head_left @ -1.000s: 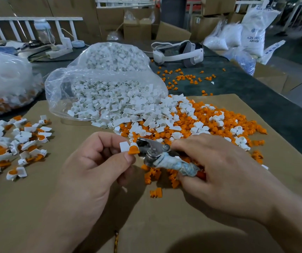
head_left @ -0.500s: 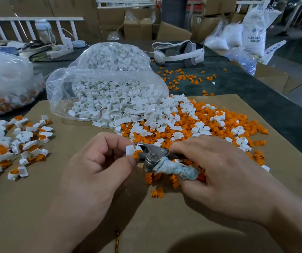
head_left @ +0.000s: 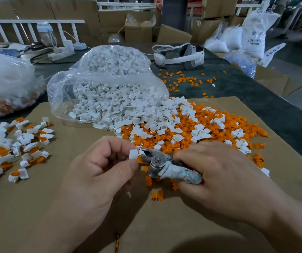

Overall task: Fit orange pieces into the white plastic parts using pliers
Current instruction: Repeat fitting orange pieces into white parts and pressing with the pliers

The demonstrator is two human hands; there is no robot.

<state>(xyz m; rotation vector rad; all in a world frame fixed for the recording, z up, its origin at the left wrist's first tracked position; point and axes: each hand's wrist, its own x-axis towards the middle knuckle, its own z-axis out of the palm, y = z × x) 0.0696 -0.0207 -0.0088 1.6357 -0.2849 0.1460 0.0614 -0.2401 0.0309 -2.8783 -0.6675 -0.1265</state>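
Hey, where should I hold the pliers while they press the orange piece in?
By the wrapped handles, from the right, as the right hand does: the pliers point left, head on the orange piece in the white part the left hand pinches.

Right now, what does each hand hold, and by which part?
The left hand pinches the white part by its flat end; the right hand grips the pliers by the wrapped handles.

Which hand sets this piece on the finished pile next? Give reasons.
Left, probably. The left hand pinches the white part, and the finished pile lies on its side; the right hand grips the pliers.
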